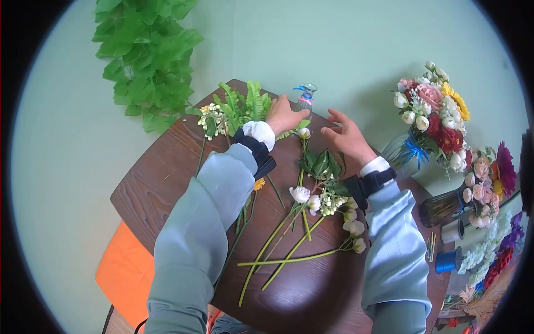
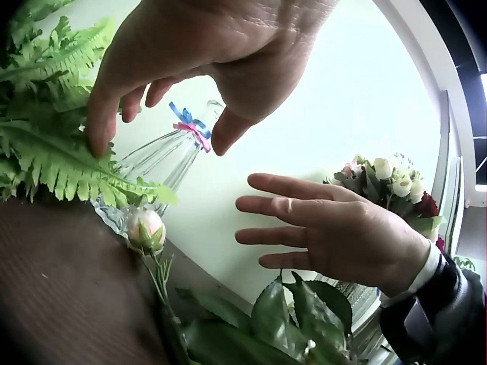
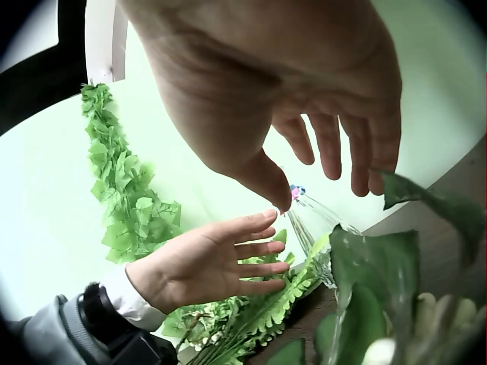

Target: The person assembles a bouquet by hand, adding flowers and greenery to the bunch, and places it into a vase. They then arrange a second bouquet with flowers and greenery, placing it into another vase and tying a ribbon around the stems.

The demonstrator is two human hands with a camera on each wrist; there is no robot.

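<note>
A clear glass vase (image 1: 306, 99) with a blue and a pink ribbon (image 2: 192, 128) round its neck stands at the table's far corner. My left hand (image 1: 285, 116) is just left of it, over green fern leaves (image 2: 61, 152), fingers spread and slightly bent, holding nothing. To the right of the vase is my right hand (image 1: 350, 139), empty, its fingers extended and apart. Below the hands lies a white rosebud (image 2: 146, 230) beside dark green leaves (image 3: 373, 281). In the right wrist view the vase (image 3: 308, 228) shows between both hands.
White flowers (image 1: 300, 194) with long green stems cross on the brown table (image 1: 150, 183). A bouquet in a glass vase (image 1: 397, 153), a darker vase (image 1: 442, 207) and ribbon spools (image 1: 446, 260) stand at right. An ivy garland (image 1: 147, 55) hangs on the wall; an orange seat (image 1: 125, 267) is lower left.
</note>
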